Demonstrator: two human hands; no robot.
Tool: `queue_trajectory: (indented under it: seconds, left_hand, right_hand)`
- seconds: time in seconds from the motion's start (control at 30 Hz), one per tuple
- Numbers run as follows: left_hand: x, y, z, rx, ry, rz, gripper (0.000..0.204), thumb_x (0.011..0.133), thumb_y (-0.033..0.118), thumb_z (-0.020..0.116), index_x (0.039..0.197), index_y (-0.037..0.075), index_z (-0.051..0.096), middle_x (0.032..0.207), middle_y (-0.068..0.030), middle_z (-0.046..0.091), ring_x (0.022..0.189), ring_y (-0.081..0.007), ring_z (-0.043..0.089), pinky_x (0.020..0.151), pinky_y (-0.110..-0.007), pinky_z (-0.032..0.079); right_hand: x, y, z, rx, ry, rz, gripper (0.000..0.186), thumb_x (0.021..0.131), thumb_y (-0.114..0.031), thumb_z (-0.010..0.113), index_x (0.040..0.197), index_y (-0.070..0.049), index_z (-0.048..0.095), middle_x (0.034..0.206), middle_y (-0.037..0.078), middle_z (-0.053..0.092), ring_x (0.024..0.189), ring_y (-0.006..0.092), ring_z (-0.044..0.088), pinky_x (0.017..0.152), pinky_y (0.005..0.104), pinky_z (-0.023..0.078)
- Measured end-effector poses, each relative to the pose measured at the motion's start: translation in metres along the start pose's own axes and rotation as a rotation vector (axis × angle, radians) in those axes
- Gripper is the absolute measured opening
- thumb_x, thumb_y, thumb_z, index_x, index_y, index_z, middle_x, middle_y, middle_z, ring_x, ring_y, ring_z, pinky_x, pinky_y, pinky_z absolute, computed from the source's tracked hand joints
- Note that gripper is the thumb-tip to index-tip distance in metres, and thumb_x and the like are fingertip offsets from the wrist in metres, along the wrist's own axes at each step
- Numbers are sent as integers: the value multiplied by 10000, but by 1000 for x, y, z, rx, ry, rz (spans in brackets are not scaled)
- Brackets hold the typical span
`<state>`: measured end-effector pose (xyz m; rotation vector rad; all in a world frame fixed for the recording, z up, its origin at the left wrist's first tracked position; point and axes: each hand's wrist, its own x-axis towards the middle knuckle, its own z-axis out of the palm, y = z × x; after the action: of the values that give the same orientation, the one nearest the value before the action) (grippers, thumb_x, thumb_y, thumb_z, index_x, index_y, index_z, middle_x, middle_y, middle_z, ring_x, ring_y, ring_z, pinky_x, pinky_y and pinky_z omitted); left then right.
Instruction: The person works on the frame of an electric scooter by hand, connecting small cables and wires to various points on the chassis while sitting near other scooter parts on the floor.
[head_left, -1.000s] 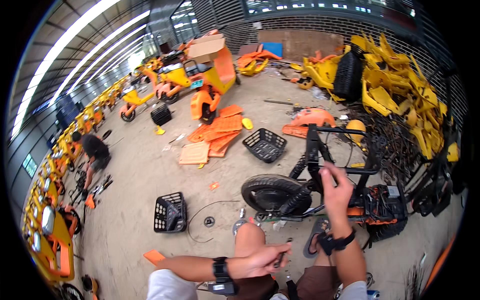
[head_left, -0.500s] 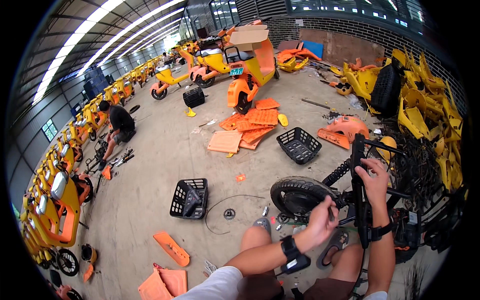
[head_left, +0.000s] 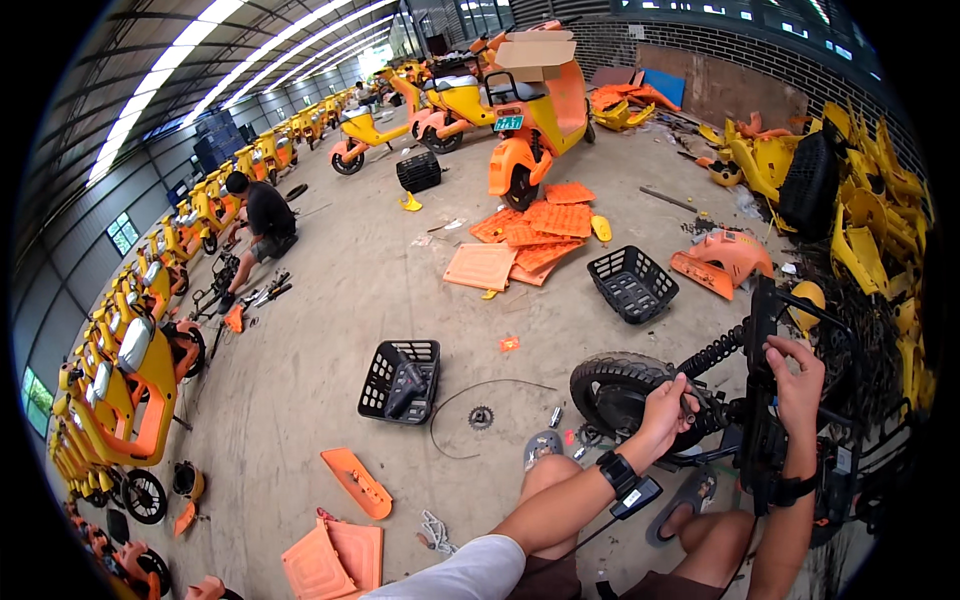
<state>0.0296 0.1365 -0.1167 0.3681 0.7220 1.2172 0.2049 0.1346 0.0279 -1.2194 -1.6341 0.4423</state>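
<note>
My left hand [head_left: 662, 418] is closed around a small dark tool [head_left: 690, 415] beside the rear wheel [head_left: 605, 385] and lower shock of a stripped black scooter frame. My right hand [head_left: 798, 392], higher and farther right, has curled fingers gripping the upright black frame [head_left: 760, 320], next to a coil shock absorber [head_left: 710, 352]. The tool's exact shape is partly hidden by my fingers. A small silver cylinder [head_left: 555, 416] and a toothed sprocket [head_left: 480, 417] lie on the floor left of the wheel.
Black baskets [head_left: 632, 285], one holding a power drill [head_left: 405, 395], and orange panels [head_left: 470, 265] lie on the floor. Parked scooters [head_left: 140, 390] line the left. A co-worker [head_left: 262, 220] crouches by parts. Yellow bodywork [head_left: 860, 240] is heaped at right, with loose orange panels [head_left: 355, 555] below.
My left hand has risen rightward with the tool from near my legs to beside the shock. My right hand stays at the frame. The view has turned, shifting the surroundings rightward.
</note>
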Motion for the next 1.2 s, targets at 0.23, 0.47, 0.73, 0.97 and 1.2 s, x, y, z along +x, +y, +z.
queue_trajectory:
  seconds: [0.23,0.47,0.73,0.97,1.2]
  left_hand:
    - [1,3,-12,4,26,-94,273,1001,333,494,928,76,552,642,-50,582,451,-128,462,400,-259,364]
    - [4,0,-13,-6,80,-33,264,1007,311,486,923,62,516,620,-64,552,413,-159,467,369,-274,356]
    - [3,0,-15,-44,79,-53,262,1007,304,488,920,58,512,622,-68,556,419,-161,474,375,-275,356]
    - [3,0,-16,-49,85,-68,259,1007,304,490,926,59,509,628,-70,559,435,-165,472,387,-272,355]
    - [4,4,-21,-39,76,-73,253,1001,303,506,875,85,537,619,-24,552,461,-135,463,425,-264,355]
  right_hand:
    - [8,8,-8,-5,-168,-212,179,837,-74,668,1004,-46,727,936,96,696,916,213,612,865,335,465]
    - [4,2,-6,-77,-10,33,243,733,-174,796,919,-32,733,871,58,704,873,174,578,810,303,466]
    - [4,11,-14,213,-97,124,206,825,-87,703,1023,-34,718,951,73,714,983,168,603,904,311,459]
    - [5,18,-5,187,-1,-83,182,776,-128,762,934,-42,733,867,54,703,941,170,595,859,307,458]
    - [5,11,-7,-49,10,-35,195,751,-217,792,859,-69,725,836,47,687,918,188,583,837,317,454]
